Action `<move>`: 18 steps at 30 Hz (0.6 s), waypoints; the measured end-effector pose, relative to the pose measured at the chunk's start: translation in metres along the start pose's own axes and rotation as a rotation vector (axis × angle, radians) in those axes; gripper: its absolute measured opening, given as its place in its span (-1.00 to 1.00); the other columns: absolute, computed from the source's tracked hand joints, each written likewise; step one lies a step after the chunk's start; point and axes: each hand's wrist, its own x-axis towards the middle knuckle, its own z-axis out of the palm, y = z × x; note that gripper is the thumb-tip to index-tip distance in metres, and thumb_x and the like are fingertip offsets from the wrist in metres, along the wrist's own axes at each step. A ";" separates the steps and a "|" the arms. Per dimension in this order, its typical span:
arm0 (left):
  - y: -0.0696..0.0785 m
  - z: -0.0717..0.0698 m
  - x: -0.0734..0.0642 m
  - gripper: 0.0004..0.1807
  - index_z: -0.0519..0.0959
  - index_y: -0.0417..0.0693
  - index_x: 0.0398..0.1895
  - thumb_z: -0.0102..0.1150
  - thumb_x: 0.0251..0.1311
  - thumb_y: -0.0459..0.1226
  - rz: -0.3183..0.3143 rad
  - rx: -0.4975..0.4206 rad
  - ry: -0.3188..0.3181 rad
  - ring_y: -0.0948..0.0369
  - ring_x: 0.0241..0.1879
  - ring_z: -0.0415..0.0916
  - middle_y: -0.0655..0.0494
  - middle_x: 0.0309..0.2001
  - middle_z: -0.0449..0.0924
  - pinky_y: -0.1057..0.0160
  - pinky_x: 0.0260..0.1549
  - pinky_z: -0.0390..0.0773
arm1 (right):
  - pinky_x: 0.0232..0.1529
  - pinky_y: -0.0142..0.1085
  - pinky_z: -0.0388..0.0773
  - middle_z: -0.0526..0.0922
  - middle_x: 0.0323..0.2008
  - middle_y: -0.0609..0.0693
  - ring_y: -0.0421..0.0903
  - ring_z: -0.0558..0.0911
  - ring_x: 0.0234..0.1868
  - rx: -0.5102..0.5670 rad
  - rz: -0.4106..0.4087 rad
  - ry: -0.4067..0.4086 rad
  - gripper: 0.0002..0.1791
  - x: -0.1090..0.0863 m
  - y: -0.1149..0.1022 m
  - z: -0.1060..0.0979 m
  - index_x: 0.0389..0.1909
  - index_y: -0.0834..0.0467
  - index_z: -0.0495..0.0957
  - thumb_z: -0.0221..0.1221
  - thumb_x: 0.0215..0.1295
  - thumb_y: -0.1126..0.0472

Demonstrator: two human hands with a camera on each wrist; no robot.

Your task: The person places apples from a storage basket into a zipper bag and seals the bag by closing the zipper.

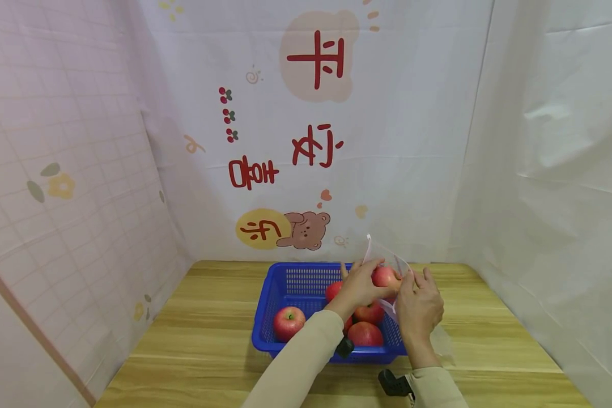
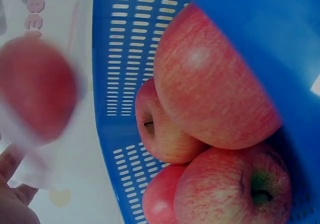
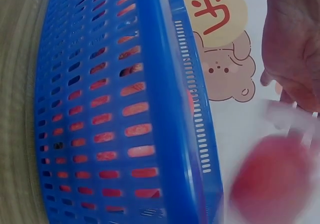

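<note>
A red apple [image 1: 386,279] sits between the pink-edged sides of a clear plastic bag [image 1: 399,265], above the basket's right end. My left hand [image 1: 359,286] pinches the bag's left edge beside the apple. On the other side, my right hand [image 1: 420,306] pinches the right edge. In the left wrist view the bagged apple [image 2: 37,89] is blurred, with the left fingers [image 2: 12,164] near the pink strip. The right wrist view catches the same apple [image 3: 272,179] and the left hand [image 3: 295,49]. Whether either hand touches the apple itself cannot be told.
A blue perforated basket [image 1: 261,309] stands on the wooden table [image 1: 194,340]. Several apples lie inside, one apple [image 1: 288,323] apart at the left. Clear film [image 1: 442,344] lies beside the right forearm. White printed cloth [image 1: 413,113] encloses the back and sides.
</note>
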 end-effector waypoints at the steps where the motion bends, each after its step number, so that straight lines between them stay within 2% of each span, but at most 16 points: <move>1: 0.000 0.000 -0.001 -0.16 0.41 0.22 0.40 0.41 0.00 0.18 -0.002 -0.022 -0.012 0.07 0.42 0.17 0.25 0.32 0.45 -0.27 0.39 -0.33 | 0.09 0.34 0.36 0.53 0.23 0.23 0.38 0.49 0.19 0.003 -0.003 0.001 -0.60 0.000 0.000 0.000 -0.05 0.25 0.72 0.04 0.43 0.06; 6: -0.003 -0.001 -0.001 -0.21 0.43 0.15 0.39 0.43 0.07 0.08 0.014 -0.098 -0.017 0.07 0.39 0.23 0.22 0.33 0.45 -0.24 0.41 -0.22 | 0.08 0.34 0.36 0.52 0.23 0.25 0.38 0.49 0.19 0.012 -0.011 0.008 -0.63 -0.001 -0.002 0.000 -0.07 0.27 0.72 0.04 0.41 0.12; 9: -0.004 -0.001 -0.001 -0.30 0.45 0.10 0.37 0.40 0.14 -0.03 0.013 -0.155 -0.019 0.09 0.35 0.30 0.17 0.31 0.47 -0.09 0.41 0.03 | 0.06 0.33 0.37 0.53 0.22 0.25 0.39 0.50 0.18 0.009 -0.018 0.023 -0.63 -0.001 -0.002 0.001 -0.09 0.27 0.72 0.05 0.41 0.12; 13: -0.006 -0.004 -0.002 -0.42 0.46 0.00 0.35 0.28 0.23 -0.24 0.028 -0.228 -0.022 0.08 0.32 0.35 0.08 0.29 0.48 0.08 0.31 0.30 | 0.06 0.32 0.38 0.53 0.22 0.24 0.38 0.50 0.18 0.011 -0.030 0.040 -0.63 -0.001 -0.003 0.001 -0.10 0.28 0.72 0.06 0.41 0.11; 16: -0.009 -0.006 -0.002 -0.47 0.48 -0.05 0.32 0.19 0.25 -0.33 0.050 -0.240 -0.016 0.06 0.31 0.37 0.03 0.28 0.49 0.09 0.30 0.32 | 0.08 0.30 0.38 0.52 0.23 0.23 0.36 0.50 0.19 0.014 -0.035 0.042 -0.62 0.000 -0.003 0.001 -0.09 0.29 0.72 0.07 0.41 0.09; 18: -0.011 -0.006 -0.001 -0.50 0.52 -0.04 0.28 0.18 0.24 -0.36 0.042 -0.244 -0.004 0.07 0.28 0.41 0.04 0.24 0.52 0.11 0.28 0.34 | 0.09 0.30 0.38 0.52 0.23 0.23 0.36 0.50 0.20 0.020 -0.034 0.044 -0.62 0.000 -0.003 0.000 -0.09 0.29 0.72 0.07 0.41 0.09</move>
